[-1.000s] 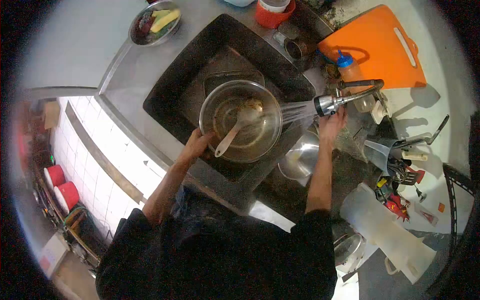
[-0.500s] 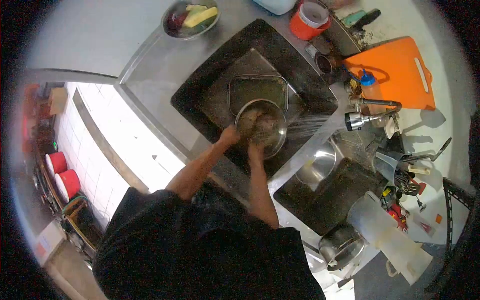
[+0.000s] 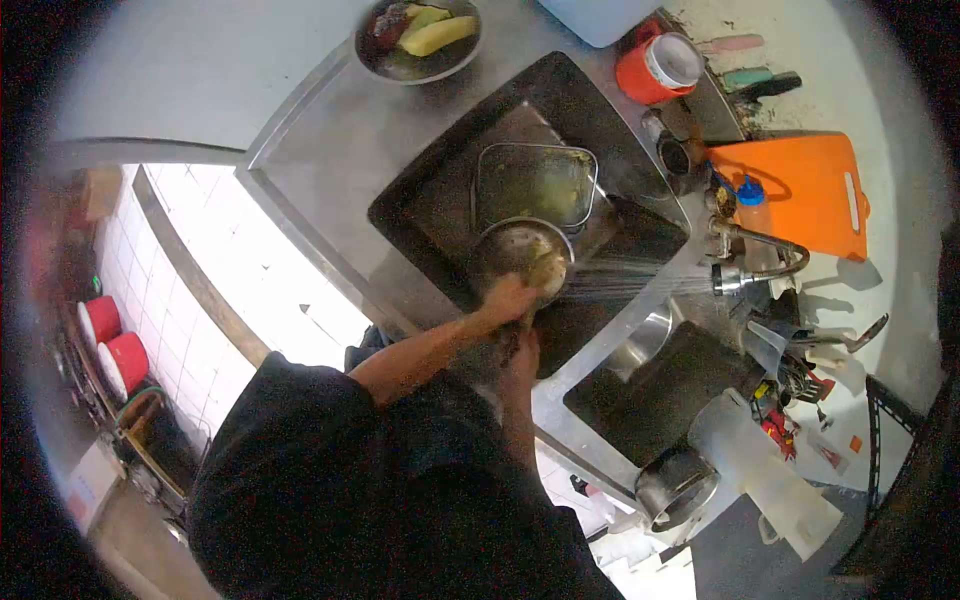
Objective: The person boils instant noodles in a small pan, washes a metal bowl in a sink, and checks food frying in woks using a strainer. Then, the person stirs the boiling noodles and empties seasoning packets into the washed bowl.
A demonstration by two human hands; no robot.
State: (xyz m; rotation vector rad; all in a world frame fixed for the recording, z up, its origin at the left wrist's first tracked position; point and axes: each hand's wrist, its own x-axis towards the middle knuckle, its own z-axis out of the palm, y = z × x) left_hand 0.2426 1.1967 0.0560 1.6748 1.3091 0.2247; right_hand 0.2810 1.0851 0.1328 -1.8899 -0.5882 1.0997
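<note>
A round metal pan [image 3: 500,250] is over the large sink [image 3: 425,215], under the water spray. My left hand [image 3: 510,300] reaches across the near side of the pan, its fingers smeared by motion. By its fingertips is a yellowish-green patch [image 3: 548,268] that I cannot make out. Closer to my body, my right hand [image 3: 523,355] is closed at the pan's near side, around what looks like a dark handle mostly hidden by the fingers. A rectangular metal tray [image 3: 535,190] lies in the sink just beyond the pan. The spray comes from the faucet head [image 3: 730,280] on the right.
A bowl of fruit or vegetables [image 3: 400,65] stands on the counter beyond the sink. To the right are an orange cutting board [image 3: 800,190], a red container [image 3: 640,75] and a blue-capped bottle [image 3: 750,195]. A second sink [image 3: 640,400], a pot [image 3: 675,490] and a plastic jug [image 3: 740,450] are nearer.
The pan has tilted and come slightly nearer. My left hand has moved right, across the pan's near edge, and my right hand has drawn back towards my body. The camera view has shifted.
</note>
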